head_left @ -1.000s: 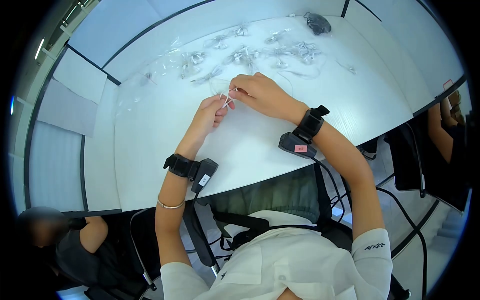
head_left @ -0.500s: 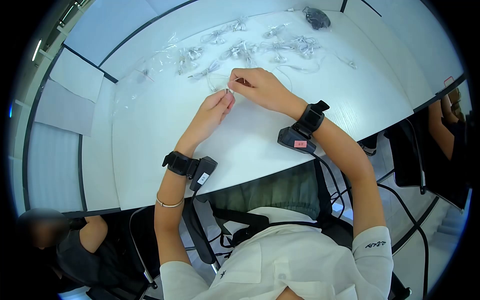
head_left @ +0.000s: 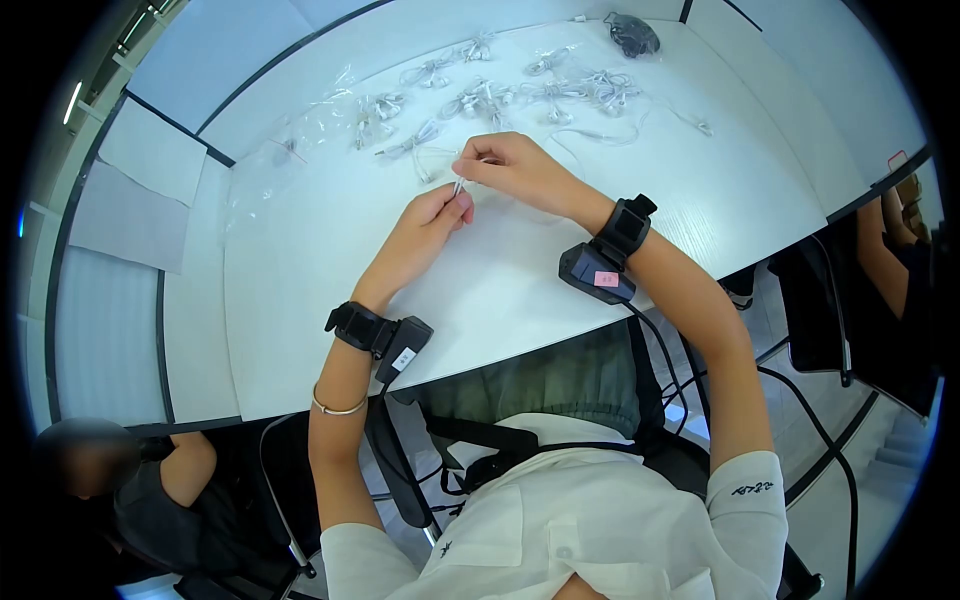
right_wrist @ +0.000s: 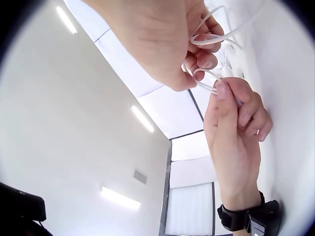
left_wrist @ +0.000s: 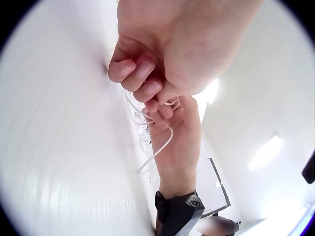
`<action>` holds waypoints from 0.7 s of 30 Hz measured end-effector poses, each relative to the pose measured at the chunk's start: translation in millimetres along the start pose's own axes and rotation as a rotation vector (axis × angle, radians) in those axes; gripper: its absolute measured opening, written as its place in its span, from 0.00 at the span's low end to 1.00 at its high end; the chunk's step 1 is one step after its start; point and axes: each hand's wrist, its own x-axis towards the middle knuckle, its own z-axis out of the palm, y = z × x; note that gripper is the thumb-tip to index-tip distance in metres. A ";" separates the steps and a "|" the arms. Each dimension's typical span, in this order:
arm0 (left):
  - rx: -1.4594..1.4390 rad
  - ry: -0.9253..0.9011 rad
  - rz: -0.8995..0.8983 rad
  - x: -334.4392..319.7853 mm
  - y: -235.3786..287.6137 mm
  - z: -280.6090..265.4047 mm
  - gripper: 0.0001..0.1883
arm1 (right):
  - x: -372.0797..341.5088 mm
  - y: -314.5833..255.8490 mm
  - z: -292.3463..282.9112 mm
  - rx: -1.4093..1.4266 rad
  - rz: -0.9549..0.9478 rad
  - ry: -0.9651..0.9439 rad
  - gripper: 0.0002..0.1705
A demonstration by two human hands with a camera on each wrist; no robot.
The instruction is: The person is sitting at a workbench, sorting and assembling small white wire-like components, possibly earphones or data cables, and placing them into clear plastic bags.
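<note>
A thin white cable (right_wrist: 221, 37) runs between the two hands over the table. My left hand (head_left: 426, 228) pinches the cable between thumb and forefinger, the other fingers curled in. Just beyond it, my right hand (head_left: 522, 174) holds another stretch of the same cable with its fingertips, close to the left fingertips. In the right wrist view, small loops of cable stand between the hands and a larger loop passes over the right fingers. In the left wrist view, a slack length of the cable (left_wrist: 164, 150) hangs below the right hand.
Several bundled white cables (head_left: 478, 100) lie across the back of the white table (head_left: 320, 300). A black bundle in clear wrapping (head_left: 633, 36) sits at the far right corner, clear plastic bags (head_left: 290, 152) at the left. Low panels surround the table; people sit at both sides.
The hands stay together, with the cable loops between them drawn smaller and closer to the fingertips. My right hand has shifted slightly away from me, and the view has moved a little.
</note>
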 end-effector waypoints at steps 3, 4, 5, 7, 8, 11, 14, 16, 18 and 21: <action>-0.045 0.002 -0.011 -0.2 2.6 1.1 0.14 | -0.6 -0.2 -1.0 0.045 0.016 -0.006 0.14; -0.061 0.001 -0.019 -0.7 4.1 1.0 0.14 | 0.5 3.9 0.2 0.087 0.004 -0.013 0.14; -0.077 0.001 -0.028 -1.1 5.2 0.7 0.14 | 1.3 6.1 1.2 0.129 -0.009 -0.021 0.14; -0.086 0.007 -0.020 -1.2 5.8 0.1 0.14 | 1.5 4.5 1.5 0.168 0.034 -0.034 0.14; -0.091 0.009 -0.016 -1.2 6.1 0.1 0.14 | 1.4 3.9 1.6 0.188 0.057 -0.040 0.14; -0.148 -0.011 -0.036 -2.1 9.0 0.7 0.14 | 1.4 5.1 1.7 0.239 0.051 -0.050 0.13; -0.149 -0.016 -0.050 -1.4 7.9 -0.3 0.14 | 1.8 5.5 1.6 0.292 0.070 -0.057 0.13; -0.249 -0.042 -0.088 0.2 6.2 -2.1 0.15 | 0.9 3.1 1.3 0.294 0.062 -0.047 0.13; -0.324 -0.079 -0.111 0.0 5.5 -3.7 0.15 | 0.9 3.0 1.9 0.291 0.053 -0.037 0.13; -0.396 -0.132 -0.130 -1.7 10.1 -3.4 0.15 | 1.9 5.3 2.1 0.259 0.040 -0.037 0.14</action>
